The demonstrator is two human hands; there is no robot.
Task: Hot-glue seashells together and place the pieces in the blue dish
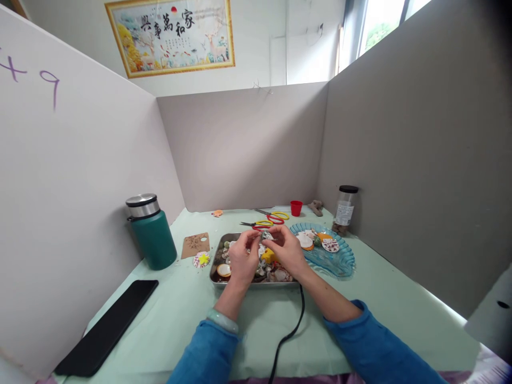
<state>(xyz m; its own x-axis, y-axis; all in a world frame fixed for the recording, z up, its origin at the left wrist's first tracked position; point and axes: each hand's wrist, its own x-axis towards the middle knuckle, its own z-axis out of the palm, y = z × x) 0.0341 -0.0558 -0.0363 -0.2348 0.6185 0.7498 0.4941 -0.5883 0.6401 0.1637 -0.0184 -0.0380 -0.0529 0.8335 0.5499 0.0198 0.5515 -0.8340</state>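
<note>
Two hands, left hand (245, 257) and right hand (288, 249), grip one small shell (266, 235) at lower centre. Above them lie two scissors (264, 225).

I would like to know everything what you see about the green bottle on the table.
The bottle stands upright on the table, with a dark green, smooth-looking body. Its neck and lid look like silvery metal, with black bands, and a small black part juts out at the neck. The lid is on; the contents are hidden. It stands beside the left partition, but whether they touch is unclear. Neither hand touches it.
</note>
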